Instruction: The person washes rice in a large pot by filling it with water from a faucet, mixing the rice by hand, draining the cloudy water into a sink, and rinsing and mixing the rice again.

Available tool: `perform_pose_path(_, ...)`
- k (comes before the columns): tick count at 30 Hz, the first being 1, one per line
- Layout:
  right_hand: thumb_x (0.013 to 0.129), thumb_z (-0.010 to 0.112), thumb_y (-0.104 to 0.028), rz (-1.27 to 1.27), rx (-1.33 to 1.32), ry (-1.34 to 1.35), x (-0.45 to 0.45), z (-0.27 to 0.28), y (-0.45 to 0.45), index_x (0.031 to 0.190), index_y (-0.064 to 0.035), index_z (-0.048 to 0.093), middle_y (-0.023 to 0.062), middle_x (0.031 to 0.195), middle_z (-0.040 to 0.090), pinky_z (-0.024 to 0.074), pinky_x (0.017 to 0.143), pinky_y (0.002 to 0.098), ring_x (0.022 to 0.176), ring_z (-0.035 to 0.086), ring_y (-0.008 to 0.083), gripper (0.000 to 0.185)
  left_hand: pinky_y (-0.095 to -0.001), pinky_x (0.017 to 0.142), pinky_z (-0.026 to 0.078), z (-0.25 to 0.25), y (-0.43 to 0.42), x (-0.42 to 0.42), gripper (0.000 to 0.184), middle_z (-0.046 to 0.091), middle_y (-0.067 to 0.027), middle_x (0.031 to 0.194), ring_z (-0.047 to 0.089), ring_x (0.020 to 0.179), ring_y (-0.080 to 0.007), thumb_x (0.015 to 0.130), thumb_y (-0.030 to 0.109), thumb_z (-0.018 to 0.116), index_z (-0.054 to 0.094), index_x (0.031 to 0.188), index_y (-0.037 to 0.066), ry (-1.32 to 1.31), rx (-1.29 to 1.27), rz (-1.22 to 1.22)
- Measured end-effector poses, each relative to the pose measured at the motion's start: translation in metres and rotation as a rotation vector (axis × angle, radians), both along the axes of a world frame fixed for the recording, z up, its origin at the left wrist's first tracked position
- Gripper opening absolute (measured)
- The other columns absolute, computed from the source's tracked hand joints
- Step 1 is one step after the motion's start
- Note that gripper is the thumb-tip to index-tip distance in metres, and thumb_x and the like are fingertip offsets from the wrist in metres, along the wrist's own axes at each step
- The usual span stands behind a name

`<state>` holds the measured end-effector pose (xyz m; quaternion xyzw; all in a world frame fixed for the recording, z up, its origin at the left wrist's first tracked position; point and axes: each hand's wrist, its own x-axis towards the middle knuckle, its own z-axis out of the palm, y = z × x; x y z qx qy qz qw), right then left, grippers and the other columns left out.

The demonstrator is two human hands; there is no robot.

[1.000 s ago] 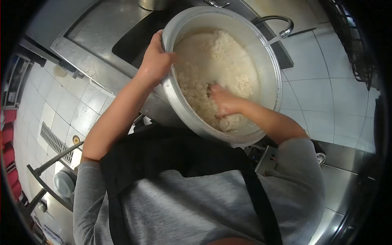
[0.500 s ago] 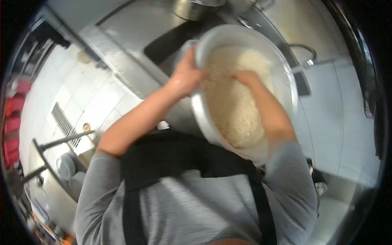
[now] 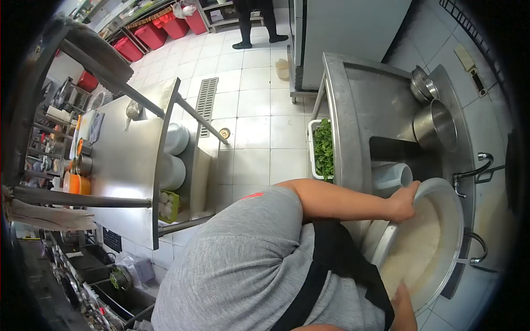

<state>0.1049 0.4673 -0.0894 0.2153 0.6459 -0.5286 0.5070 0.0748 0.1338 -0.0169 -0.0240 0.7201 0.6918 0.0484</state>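
Observation:
A large metal pot [image 3: 451,251] leans tilted at the sink's edge, with cloudy water and pale rice [image 3: 417,243] inside. My left hand [image 3: 404,204] grips the pot's rim at its upper left side, the fingers closed round it. At the pot's lower part, my right hand [image 3: 402,295] is over or in the rice water; its fingers are mostly hidden, so their pose cannot be made out. A translucent plastic container [image 3: 393,176] lies in the sink right beside my left hand.
Two faucets [image 3: 477,248] stick out from the wall by the pot. Metal pots [image 3: 436,126] stand on the steel counter [image 3: 375,94]. Below it sits a basket of green leaves [image 3: 323,149]. A steel table [image 3: 124,160] stands left. Another person's legs [image 3: 254,19] show at the top.
The view has swung left, putting the pot at the lower right and revealing the kitchen floor and another person's legs. My left hand stays on the rim; my right hand appears nearer the pot's lower edge.

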Motion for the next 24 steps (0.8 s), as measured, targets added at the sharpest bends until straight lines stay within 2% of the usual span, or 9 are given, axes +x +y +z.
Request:
perform_pose_path(4, 0.093, 0.033, -0.037, -0.335, -0.324, 0.12, -0.004, -0.025, -0.058, 0.132, -0.0019, 0.035, 0.0142, 0.131, 0.043, 0.0351, 0.097, 0.0388, 0.118, 0.043, 0.029, 0.053, -0.04, 0.078, 0.047, 0.008, -0.005, 0.004, 0.07, 0.058, -0.0274, 0.099, 0.058, 0.094, -0.0386, 0.069, 0.002, 0.055, 0.023, 0.131, -0.001, -0.036, 0.026, -0.01)
perform_pose_path(8, 0.094, 0.033, -0.034, -0.586, -0.523, 0.204, -0.036, -0.012, -0.092, 0.13, -0.0018, 0.038, 0.0135, 0.128, 0.045, 0.0395, 0.094, 0.038, 0.114, 0.046, 0.0284, 0.049, -0.0415, 0.08, 0.046, -0.01, 0.004, -0.005, 0.071, 0.057, -0.0281, 0.101, 0.056, 0.097, -0.0394, 0.068, 0.004, 0.057, 0.023, 0.13, -0.002, 0.052, 0.009, 0.003)
perform_pose_path(11, 0.094, 0.034, -0.032, -0.677, -0.495, 0.347, -0.07, 0.001, -0.084, 0.129, -0.0018, 0.04, 0.013, 0.126, 0.047, 0.0428, 0.091, 0.0374, 0.111, 0.049, 0.028, 0.047, -0.0414, 0.083, 0.044, -0.011, -0.001, -0.006, 0.073, 0.056, -0.0288, 0.103, 0.055, 0.099, -0.04, 0.067, 0.005, 0.059, 0.023, 0.13, -0.002, 0.089, -0.035, -0.03)
perform_pose_path(13, 0.094, 0.034, -0.03, -0.67, -0.288, 0.534, -0.093, 0.001, -0.066, 0.128, -0.0017, 0.041, 0.0127, 0.125, 0.048, 0.045, 0.089, 0.037, 0.109, 0.051, 0.0277, 0.045, -0.041, 0.084, 0.043, -0.011, -0.002, -0.008, 0.073, 0.055, -0.0292, 0.103, 0.054, 0.1, -0.0401, 0.066, 0.006, 0.06, 0.024, 0.129, -0.002, 0.086, -0.04, -0.075)
perform_pose_path(15, 0.092, 0.041, -0.027, -0.451, 0.209, 0.765, -0.121, 0.005, -0.036, 0.117, 0.0027, 0.05, 0.0158, 0.115, 0.055, 0.0476, 0.079, 0.0382, 0.099, 0.056, 0.0278, 0.041, -0.0407, 0.084, 0.043, -0.009, -0.003, -0.007, 0.075, 0.055, -0.0294, 0.104, 0.054, 0.101, -0.0404, 0.064, 0.007, 0.062, 0.024, 0.128, -0.002, 0.072, -0.039, -0.097)
perform_pose_path(17, 0.087, 0.046, -0.022, 0.443, 1.061, 0.797, -0.17, 0.003, 0.005, 0.102, 0.0063, 0.058, 0.0218, 0.102, 0.06, 0.0456, 0.075, 0.0422, 0.095, 0.058, 0.0313, 0.034, -0.0408, 0.084, 0.043, -0.008, -0.004, -0.009, 0.077, 0.055, -0.0293, 0.104, 0.053, 0.101, -0.0404, 0.063, 0.008, 0.063, 0.024, 0.128, -0.002, 0.037, -0.058, -0.122)
perform_pose_path(20, 0.082, 0.051, -0.015, 0.863, 1.153, 1.148, -0.241, -0.051, 0.057, 0.089, 0.0081, 0.06, 0.0267, 0.096, 0.06, 0.0431, 0.075, 0.0441, 0.096, 0.057, 0.0353, 0.026, -0.0401, 0.085, 0.043, -0.002, -0.007, -0.004, 0.082, 0.054, -0.0294, 0.105, 0.053, 0.103, -0.0402, 0.061, 0.009, 0.065, 0.022, 0.129, -0.003, 0.064, -0.047, -0.117)
perform_pose_path(22, 0.078, 0.055, -0.012, 0.573, 1.095, 0.966, -0.224, -0.01, -0.017, 0.095, 0.0077, 0.059, 0.0269, 0.101, 0.059, 0.0421, 0.08, 0.0438, 0.099, 0.055, 0.0392, 0.027, -0.0394, 0.086, 0.042, -0.001, -0.007, -0.004, 0.084, 0.054, -0.0299, 0.106, 0.052, 0.104, -0.0403, 0.06, 0.01, 0.066, 0.021, 0.13, -0.004, 0.052, -0.065, -0.113)
perform_pose_path(24, 0.076, 0.056, -0.012, 0.554, 0.928, 1.089, -0.224, -0.027, -0.036, 0.1, 0.0075, 0.057, 0.0259, 0.104, 0.058, 0.0417, 0.083, 0.0424, 0.1, 0.055, 0.0391, 0.031, -0.0386, 0.087, 0.042, -0.001, -0.006, -0.005, 0.086, 0.053, -0.0305, 0.107, 0.052, 0.105, -0.0403, 0.06, 0.011, 0.066, 0.02, 0.13, -0.005, 0.053, -0.089, -0.125)
